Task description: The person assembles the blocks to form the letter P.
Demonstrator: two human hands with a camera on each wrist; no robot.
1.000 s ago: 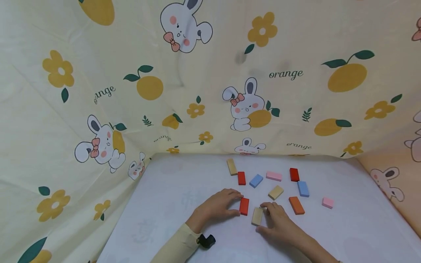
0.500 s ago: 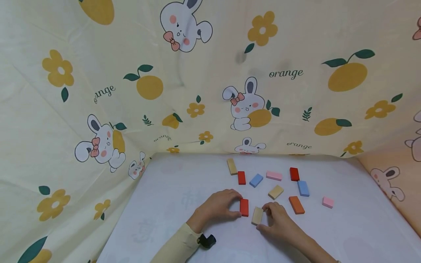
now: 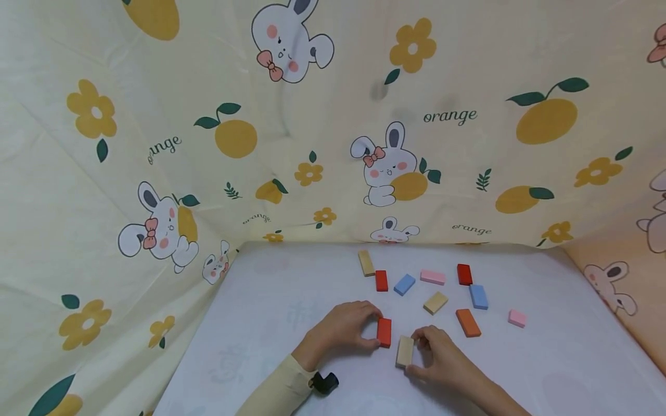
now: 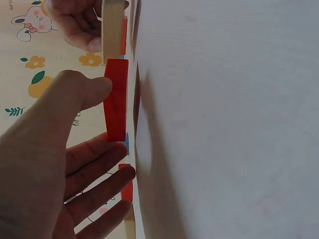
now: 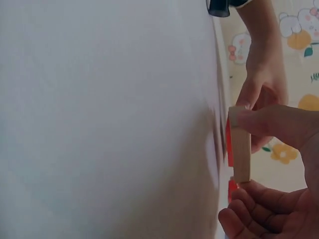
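Observation:
My left hand [image 3: 343, 327] pinches a red block [image 3: 384, 333] lengthwise, thumb at its near end and a fingertip at its far end. In the left wrist view the same red block [image 4: 116, 107] stands off the white surface, its shadow beside it. To the right, my right hand [image 3: 443, 357] holds a plain wooden block [image 3: 404, 352] the same way, thumb near and fingers far. The right wrist view shows that wooden block [image 5: 241, 152] between thumb and fingertips, with part of the red one behind it. A small gap separates the two blocks in the head view.
Farther back on the white table [image 3: 291, 277] lie several loose blocks, among them a blue block [image 3: 404, 284], a wooden block [image 3: 435, 303], an orange block [image 3: 468, 323] and a pink block [image 3: 517, 318]. A printed cloth [image 3: 322, 98] rises behind and at the sides.
Both held blocks have come slightly nearer to the person, the wooden one a bit more than the red one. The loose blocks stay where they were.

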